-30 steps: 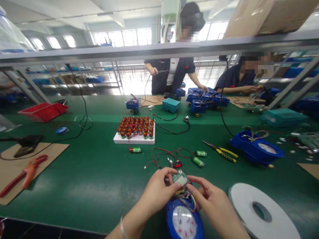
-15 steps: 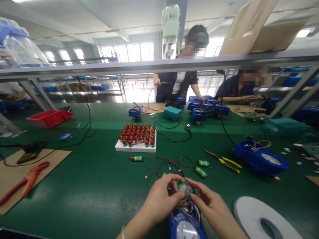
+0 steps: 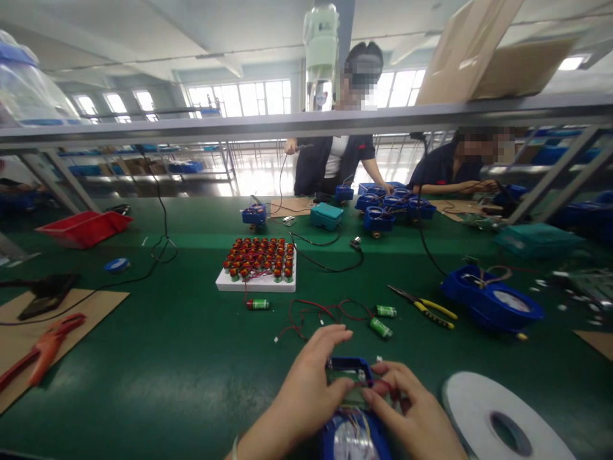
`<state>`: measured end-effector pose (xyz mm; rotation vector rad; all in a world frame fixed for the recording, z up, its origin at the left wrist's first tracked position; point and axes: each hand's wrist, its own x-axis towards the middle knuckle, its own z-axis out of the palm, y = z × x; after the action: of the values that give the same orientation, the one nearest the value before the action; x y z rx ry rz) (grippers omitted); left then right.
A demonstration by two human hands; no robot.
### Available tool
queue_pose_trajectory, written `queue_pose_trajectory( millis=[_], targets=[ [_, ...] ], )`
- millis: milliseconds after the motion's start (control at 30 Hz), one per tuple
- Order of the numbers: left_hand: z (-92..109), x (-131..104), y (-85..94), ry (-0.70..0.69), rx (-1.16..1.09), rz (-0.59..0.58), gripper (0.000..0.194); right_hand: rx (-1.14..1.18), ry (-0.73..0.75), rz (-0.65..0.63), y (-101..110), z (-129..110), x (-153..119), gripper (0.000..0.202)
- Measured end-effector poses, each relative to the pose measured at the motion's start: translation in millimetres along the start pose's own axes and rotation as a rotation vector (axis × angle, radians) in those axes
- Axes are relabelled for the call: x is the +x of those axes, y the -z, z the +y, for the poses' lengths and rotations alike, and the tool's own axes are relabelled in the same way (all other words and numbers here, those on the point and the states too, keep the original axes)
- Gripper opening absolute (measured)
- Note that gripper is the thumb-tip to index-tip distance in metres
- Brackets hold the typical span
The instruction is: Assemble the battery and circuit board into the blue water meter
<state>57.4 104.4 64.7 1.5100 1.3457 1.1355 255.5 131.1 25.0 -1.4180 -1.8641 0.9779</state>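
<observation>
A blue housing (image 3: pixel 357 441) with a round clear part lies at the bottom centre. A green circuit board (image 3: pixel 353 395) sits in its upper compartment. My left hand (image 3: pixel 313 377) is at the left side, its thumb on the board and its fingers spread over the housing's edge. From the right, my right hand (image 3: pixel 407 399) pinches red and dark wires beside the board. Beyond the hands lie green battery cells (image 3: pixel 381 328) with red and black leads.
A white tray (image 3: pixel 256 287) of wired cells stands ahead. Pliers (image 3: pixel 426 306), another blue housing (image 3: pixel 493 300) and a white roll (image 3: pixel 479 409) lie right. Orange pliers (image 3: pixel 48 351) and a red bin (image 3: pixel 86 230) are left. Two people work across the table.
The circuit board, earlier held up and tilted between both hands, now lies flat in the housing. My left fingers have opened out, and my right hand has moved onto the wires.
</observation>
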Motion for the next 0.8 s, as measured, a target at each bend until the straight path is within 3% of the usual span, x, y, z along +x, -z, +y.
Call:
queue_pose_trajectory(
  millis=[100,167,333,467,567,667,800],
  targets=[
    [-12.7,-10.5,3.5,0.113,-0.106,0.111,0.062,0.146,-0.065,0.091,-5.2,-1.6,-1.9,0.035],
    [-24.5,-24.3,3.7,0.256,-0.268,0.126,0.068,0.296,-0.165,0.065,-7.6,-4.2,-4.4,0.053],
    [-43.2,-60.3,-6.0,0.492,-0.660,0.102,0.100,0.619,-0.380,-0.130,-10.4,-2.1,-8.4,0.091],
    [-46.1,-65.0,-11.1,0.510,-0.758,-0.014,0.079,0.751,-0.445,-0.323,-12.9,2.8,-5.9,0.097],
    [-45.3,-62.8,-8.7,0.522,-0.729,-0.026,0.069,0.769,-0.375,-0.323,-10.2,-2.4,-6.0,0.097],
    [-38.4,-67.2,-3.6,0.488,-0.714,-0.010,0.080,0.752,-0.244,-0.369,0.4,-13.4,-13.7,0.102],
    [-23.3,-82.7,7.1,0.328,-0.547,0.079,0.089,0.464,0.025,-0.328,16.3,-24.1,-33.8,0.090]
  ],
)
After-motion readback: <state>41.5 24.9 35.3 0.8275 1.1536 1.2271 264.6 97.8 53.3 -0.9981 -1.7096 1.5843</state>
